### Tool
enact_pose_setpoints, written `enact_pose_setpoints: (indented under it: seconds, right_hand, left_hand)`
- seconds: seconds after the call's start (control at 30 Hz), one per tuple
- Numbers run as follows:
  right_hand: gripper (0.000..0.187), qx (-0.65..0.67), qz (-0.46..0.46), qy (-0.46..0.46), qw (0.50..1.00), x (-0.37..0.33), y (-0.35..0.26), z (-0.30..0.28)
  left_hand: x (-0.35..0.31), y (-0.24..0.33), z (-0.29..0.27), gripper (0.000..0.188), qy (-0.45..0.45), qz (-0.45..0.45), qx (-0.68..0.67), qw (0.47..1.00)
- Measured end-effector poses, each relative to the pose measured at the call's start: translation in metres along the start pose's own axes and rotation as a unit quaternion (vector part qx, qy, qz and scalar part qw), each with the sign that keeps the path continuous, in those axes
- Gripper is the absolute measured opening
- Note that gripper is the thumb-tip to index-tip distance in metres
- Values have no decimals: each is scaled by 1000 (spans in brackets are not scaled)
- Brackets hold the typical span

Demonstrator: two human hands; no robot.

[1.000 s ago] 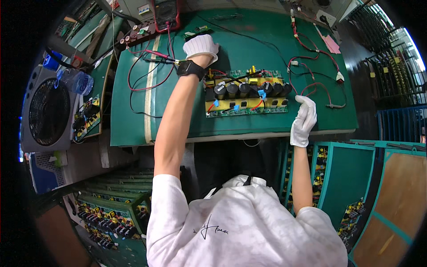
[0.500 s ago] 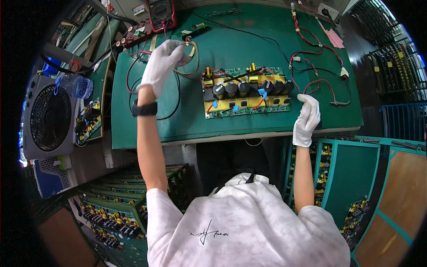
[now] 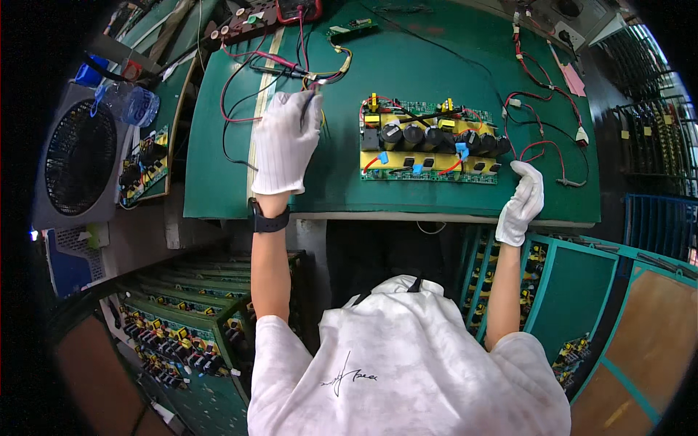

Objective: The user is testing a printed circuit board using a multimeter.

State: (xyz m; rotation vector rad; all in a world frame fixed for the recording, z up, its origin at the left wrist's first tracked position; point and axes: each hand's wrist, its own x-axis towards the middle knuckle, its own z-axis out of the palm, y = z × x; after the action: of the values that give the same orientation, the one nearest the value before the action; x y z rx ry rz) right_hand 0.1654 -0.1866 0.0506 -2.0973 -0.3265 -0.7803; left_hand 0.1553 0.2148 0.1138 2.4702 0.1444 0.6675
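My left hand [image 3: 289, 142], in a white glove, is closed over the left part of the green tabletop. Its fingertips pinch a wire harness [image 3: 339, 71] of yellow and dark wires; what lies deeper between the fingers is hidden. Just beyond the fingertips lie a red test probe [image 3: 280, 61] and a black test probe [image 3: 270, 71]. My gloved right hand [image 3: 522, 203] is at the table's front edge with curled fingers, and a thin red wire [image 3: 507, 134] runs to its fingertips. Between the hands lies a green circuit board [image 3: 435, 139] with black capacitors and yellow strips.
A red multimeter [image 3: 299, 9] and a small green board [image 3: 354, 29] are at the back. Red cables [image 3: 542, 83] trail along the right. Left of the table stand a fan [image 3: 81, 163] and a plastic bottle [image 3: 131, 104]. Racks of boards [image 3: 174, 345] flank me below.
My left hand has come nearer to me, drawing the wire harness with it. The probes now show beyond it. My right hand stays by the table edge. The whole view has shifted.
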Motion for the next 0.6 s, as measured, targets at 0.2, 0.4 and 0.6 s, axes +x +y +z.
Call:
enact_pose_setpoints:
  seconds: [0.2, 0.4, 0.6]
  right_hand:
    - [21, 9, -93, -20, 995, 31, -39, -4]
    - [12, 36, -199, -260, 944, 109, -131, 66]
    - [22, -85, -298, -405, 860, 141, -114, 180]
  left_hand:
    - [-20, -16, 7, 20, -50, 49, -122, 990]
    - [-29, -36, 15, 26, -36, 19, -170, 985]
    - [-26, -31, 18, 25, -7, -4, -231, 973]
